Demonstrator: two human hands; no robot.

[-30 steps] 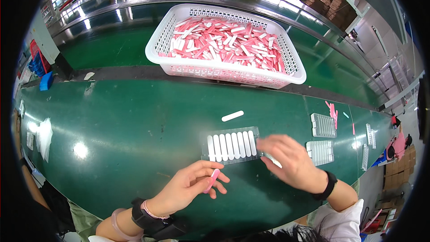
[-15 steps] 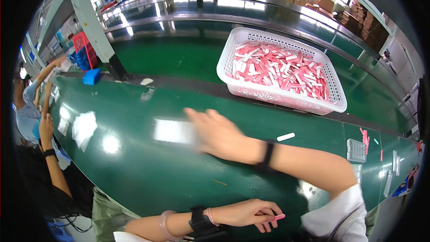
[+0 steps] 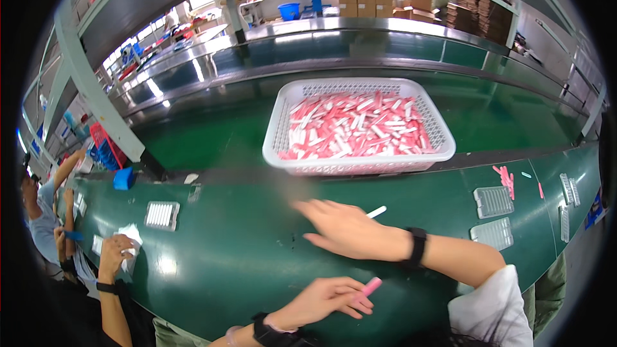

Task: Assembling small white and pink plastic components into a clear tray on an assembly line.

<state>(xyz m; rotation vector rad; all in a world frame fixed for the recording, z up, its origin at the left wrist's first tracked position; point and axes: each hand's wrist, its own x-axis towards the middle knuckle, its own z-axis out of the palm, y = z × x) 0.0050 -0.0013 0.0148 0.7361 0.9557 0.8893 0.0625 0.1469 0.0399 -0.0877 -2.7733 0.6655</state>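
Note:
My left hand [image 3: 323,302] is closed on a small pink stick [image 3: 369,287] at the near edge of the table. Fingers stretched to the left, my right hand [image 3: 357,231] hovers over the middle of the green table and holds nothing; its fingertips are partly smeared. A white stick [image 3: 377,212] lies just beyond it. Off to the left rests a clear tray [image 3: 162,216] with several white pieces in a row. Behind my hands stands a white perforated basket [image 3: 360,168] heaped with pink and white sticks [image 3: 357,125].
Two clear ribbed trays [image 3: 493,202] lie at the right, near loose pink sticks [image 3: 505,180] and narrow clear pieces [image 3: 565,205]. At the left, a co-worker's hand [image 3: 116,256] touches a white bundle [image 3: 132,238]. A metal post [image 3: 103,96] and a blue block [image 3: 123,178] stand beyond.
My right hand has let go of the tray of white pieces, which now lies to the left. My left hand still holds the pink stick. The view has shifted; a co-worker's hand reached the white bundle.

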